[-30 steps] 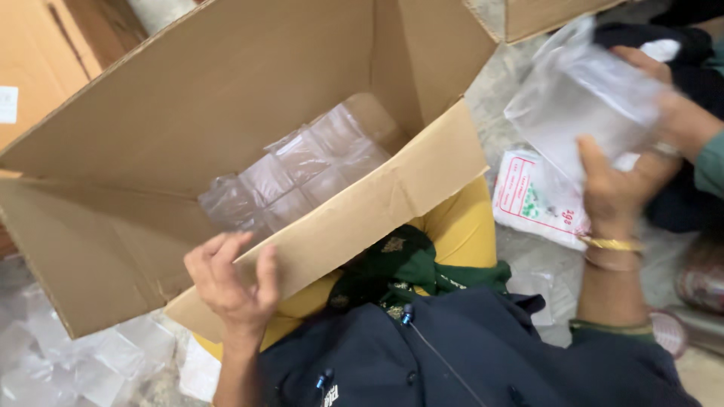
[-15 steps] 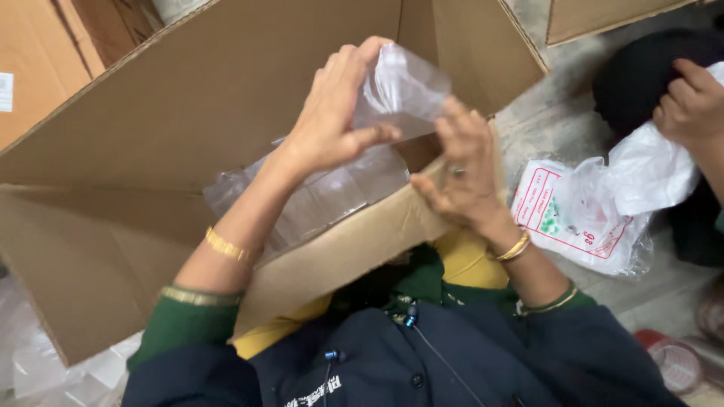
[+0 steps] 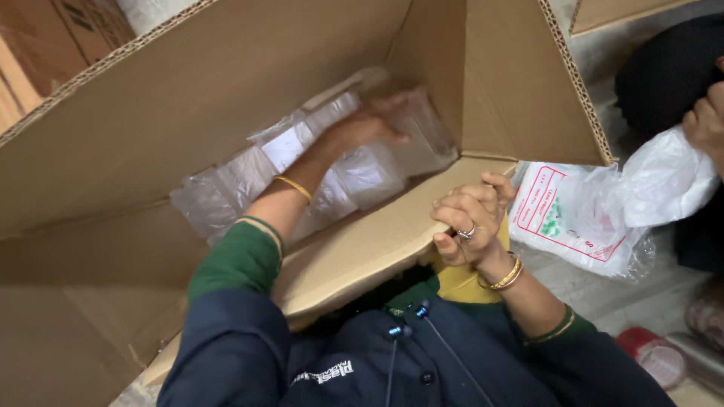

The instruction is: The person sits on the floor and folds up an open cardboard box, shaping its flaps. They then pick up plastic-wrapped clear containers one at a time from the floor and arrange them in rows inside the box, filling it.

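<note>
A large open cardboard box (image 3: 226, 98) lies tilted in front of me, with several clear plastic packets (image 3: 226, 181) stacked inside. My left hand (image 3: 369, 124) reaches deep into the box and holds a clear plastic packet (image 3: 426, 124) against the far corner; the hand is blurred. My right hand (image 3: 471, 218) curls over the edge of the box's near flap (image 3: 362, 249) and grips it. Both wrists wear gold bangles.
To the right of the box lies a white printed plastic bag (image 3: 566, 218). Another person's hand (image 3: 709, 120) at the right edge holds a white plastic bag (image 3: 667, 177). A red-lidded container (image 3: 652, 354) sits at the bottom right. More cardboard (image 3: 45, 45) stands at the top left.
My left hand has carried the clear packet from above the box down into its far corner. My right hand has dropped from the packet to the box's near flap.
</note>
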Demonstrator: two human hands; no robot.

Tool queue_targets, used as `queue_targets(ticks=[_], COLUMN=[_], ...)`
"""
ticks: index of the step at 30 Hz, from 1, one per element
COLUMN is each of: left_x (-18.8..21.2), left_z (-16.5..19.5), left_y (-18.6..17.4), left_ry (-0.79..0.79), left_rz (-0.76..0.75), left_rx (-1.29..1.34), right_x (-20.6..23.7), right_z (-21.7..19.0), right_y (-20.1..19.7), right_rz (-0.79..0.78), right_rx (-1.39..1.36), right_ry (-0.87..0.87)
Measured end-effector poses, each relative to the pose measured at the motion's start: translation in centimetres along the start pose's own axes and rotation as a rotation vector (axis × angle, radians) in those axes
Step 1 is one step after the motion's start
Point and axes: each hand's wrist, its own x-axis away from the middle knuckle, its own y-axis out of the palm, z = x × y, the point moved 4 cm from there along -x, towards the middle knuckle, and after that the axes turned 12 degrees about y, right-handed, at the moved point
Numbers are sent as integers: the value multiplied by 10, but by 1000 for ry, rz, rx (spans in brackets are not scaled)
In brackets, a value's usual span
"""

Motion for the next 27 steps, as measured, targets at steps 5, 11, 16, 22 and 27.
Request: queue_targets(ticks=[5, 11, 16, 22, 27], left_x=[-15, -26, -31, -32, -24], left_z=[0, 17, -5, -21, 9], left_y=[21, 33, 51, 67, 50], left_ry=[55, -2, -126, -255, -102], left_rz=[-66, 169, 19, 153, 89], left_rx=[-221, -591, -764, -903, -907], right_x=[-5, -5, 0, 1, 11], right_z=[-2, -3, -9, -7, 7], right_y=[0, 3, 0, 8, -24], right_rz=[-7, 15, -20, 28, 183], right_rx=[10, -3, 15, -34, -102], right_ry=[-4, 14, 14, -46, -37])
